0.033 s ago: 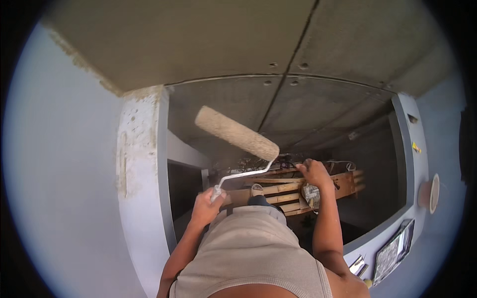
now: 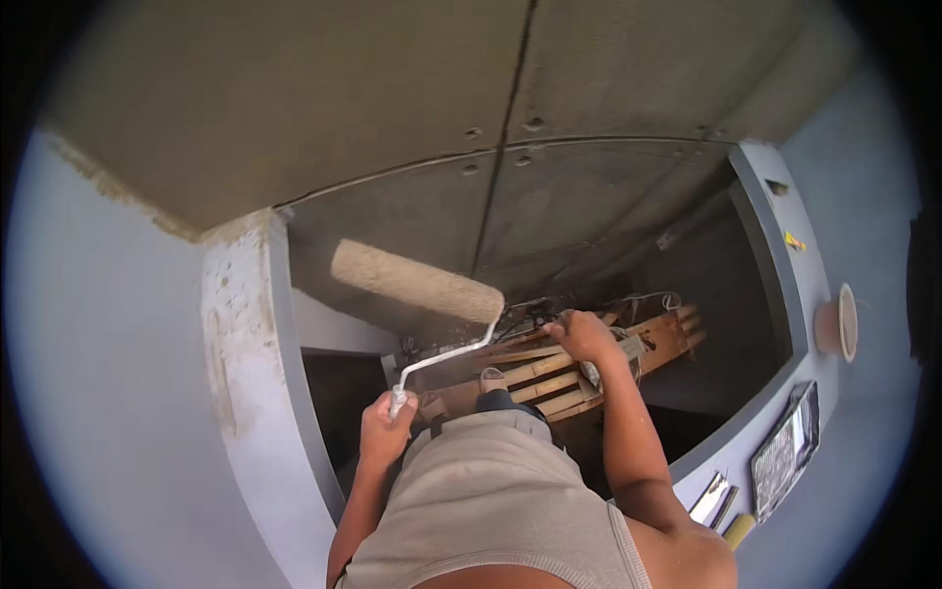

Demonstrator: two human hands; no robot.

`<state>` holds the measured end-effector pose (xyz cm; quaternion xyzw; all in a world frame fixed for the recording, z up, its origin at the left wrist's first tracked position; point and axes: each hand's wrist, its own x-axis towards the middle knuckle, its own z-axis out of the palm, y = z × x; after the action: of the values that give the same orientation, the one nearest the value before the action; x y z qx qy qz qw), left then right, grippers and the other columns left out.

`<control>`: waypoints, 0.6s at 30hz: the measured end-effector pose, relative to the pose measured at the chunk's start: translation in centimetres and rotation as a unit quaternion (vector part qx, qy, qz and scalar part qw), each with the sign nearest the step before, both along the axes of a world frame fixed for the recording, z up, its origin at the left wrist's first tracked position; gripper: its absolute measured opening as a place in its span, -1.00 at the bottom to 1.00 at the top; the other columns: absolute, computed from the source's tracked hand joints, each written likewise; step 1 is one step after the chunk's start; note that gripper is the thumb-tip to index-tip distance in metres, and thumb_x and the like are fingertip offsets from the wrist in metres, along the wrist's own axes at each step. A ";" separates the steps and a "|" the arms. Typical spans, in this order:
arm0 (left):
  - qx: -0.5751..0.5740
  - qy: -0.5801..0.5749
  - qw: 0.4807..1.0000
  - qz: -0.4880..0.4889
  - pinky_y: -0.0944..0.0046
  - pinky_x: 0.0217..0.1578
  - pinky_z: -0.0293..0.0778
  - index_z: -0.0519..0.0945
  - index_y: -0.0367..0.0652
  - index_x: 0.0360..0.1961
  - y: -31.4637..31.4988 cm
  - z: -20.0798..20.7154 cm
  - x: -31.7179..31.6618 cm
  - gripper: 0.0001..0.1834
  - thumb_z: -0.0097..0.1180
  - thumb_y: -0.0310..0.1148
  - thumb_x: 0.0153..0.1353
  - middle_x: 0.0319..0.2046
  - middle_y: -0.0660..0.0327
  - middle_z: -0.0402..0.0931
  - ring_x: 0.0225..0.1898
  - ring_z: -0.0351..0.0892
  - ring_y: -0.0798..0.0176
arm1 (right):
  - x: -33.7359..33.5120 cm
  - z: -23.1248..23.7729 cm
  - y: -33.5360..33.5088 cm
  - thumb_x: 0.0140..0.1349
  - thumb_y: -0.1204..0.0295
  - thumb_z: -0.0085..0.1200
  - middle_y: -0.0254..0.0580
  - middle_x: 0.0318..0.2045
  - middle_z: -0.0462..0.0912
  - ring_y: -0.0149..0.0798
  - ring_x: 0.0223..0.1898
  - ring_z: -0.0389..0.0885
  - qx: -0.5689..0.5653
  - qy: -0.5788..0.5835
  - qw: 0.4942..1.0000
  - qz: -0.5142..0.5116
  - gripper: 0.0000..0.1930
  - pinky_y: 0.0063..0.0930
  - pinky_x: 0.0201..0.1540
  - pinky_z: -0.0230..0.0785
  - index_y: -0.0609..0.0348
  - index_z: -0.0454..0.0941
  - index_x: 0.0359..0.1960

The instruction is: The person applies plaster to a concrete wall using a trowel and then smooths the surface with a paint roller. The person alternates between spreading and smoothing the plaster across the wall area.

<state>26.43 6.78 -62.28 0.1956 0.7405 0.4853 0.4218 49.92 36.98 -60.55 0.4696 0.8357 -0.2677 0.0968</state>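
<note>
The roller handle [image 2: 397, 401] is hidden inside the left hand [image 2: 385, 432]; both elbows are cut off.

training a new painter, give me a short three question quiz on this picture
1. True or false: the left hand holds the paint roller by its handle.
2. What does the right hand rest on? A) a ladder B) the wooden scaffold C) a bucket
3. Fill in: the roller sleeve is raised toward the bare concrete ____.

Key: 1 true; 2 B; 3 ceiling
</note>
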 end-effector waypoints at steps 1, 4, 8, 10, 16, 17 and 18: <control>-0.021 0.015 1.000 -0.007 0.42 -0.61 0.36 0.64 -0.26 -0.21 -0.2 -0.4 -0.7 -0.77 0.23 -0.28 0.37 -0.64 0.39 0.41 -0.66 0.34 0.54 | -0.1 -1.5 -0.8 0.38 0.01 0.09 0.30 -0.22 0.71 0.26 -0.03 0.67 -0.043 -0.009 0.999 0.006 -0.47 0.05 0.05 0.51 0.39 0.69 -0.21; -0.022 0.002 0.999 -0.028 0.39 -0.65 0.37 0.63 -0.30 -0.22 0.2 -0.6 -2.4 -0.80 0.17 -0.34 0.37 -0.67 0.36 0.40 -0.69 0.35 0.50 | -0.5 -2.3 -4.5 0.38 -0.02 0.07 0.28 -0.09 0.71 0.23 0.07 0.65 -0.135 -0.020 0.990 -0.029 -0.45 0.00 0.15 0.48 0.34 0.70 -0.11; -0.024 -0.044 0.992 -0.112 0.40 -0.66 0.39 0.63 -0.28 -0.25 3.6 -1.3 -4.0 -0.78 0.24 -0.30 0.37 -0.66 0.37 0.40 -0.69 0.34 0.51 | 2.8 -4.5 -7.4 0.37 0.01 0.08 0.23 -0.05 0.71 0.21 0.06 0.66 -0.155 -0.018 0.981 -0.117 -0.47 -0.01 0.13 0.50 0.36 0.71 -0.11; -0.018 -0.080 0.986 -0.145 0.40 -0.65 0.38 0.63 -0.27 -0.26 4.7 -1.7 -4.0 -0.77 0.25 -0.28 0.37 -0.64 0.38 0.41 -0.67 0.34 0.51 | 5.0 -4.9 -8.7 0.35 0.01 0.09 0.22 -0.05 0.71 0.20 0.05 0.67 -0.147 -0.016 0.977 -0.154 -0.46 -0.02 0.12 0.51 0.37 0.70 -0.10; -0.054 -0.031 0.969 -0.239 0.35 -0.53 0.36 0.66 -0.19 -0.23 5.7 -1.3 -2.2 -0.68 0.23 -0.10 0.39 -0.61 0.42 0.44 -0.60 0.39 0.49 | 11.4 -10.1 -11.3 0.34 -0.04 0.07 0.32 -0.19 0.71 0.21 -0.05 0.71 -0.096 -0.070 0.974 -0.195 -0.44 -0.01 0.04 0.54 0.35 0.75 -0.24; -0.069 0.029 0.959 -0.272 0.37 -0.53 0.34 0.64 -0.19 -0.25 6.9 1.4 -1.4 -0.62 0.21 -0.04 0.39 -0.61 0.40 0.45 -0.59 0.39 0.49 | 12.1 -11.1 -11.5 0.31 -0.03 0.11 0.30 -0.15 0.72 0.18 -0.01 0.71 -0.112 -0.070 0.966 -0.223 -0.44 -0.05 0.10 0.53 0.37 0.75 -0.22; -0.042 0.018 0.955 -0.293 0.36 -0.52 0.33 0.63 -0.20 -0.24 7.0 2.0 -1.2 -0.56 0.19 0.03 0.39 -0.62 0.42 0.43 -0.58 0.39 0.48 | 12.8 -12.7 -11.3 0.29 -0.04 0.13 0.31 -0.12 0.71 0.18 0.03 0.69 -0.091 -0.065 0.976 -0.188 -0.44 -0.06 0.13 0.52 0.35 0.75 -0.18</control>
<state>25.25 13.78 -60.28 0.3949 0.6779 0.3056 0.5396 62.70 25.70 -73.22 0.6240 0.6963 -0.3254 0.1412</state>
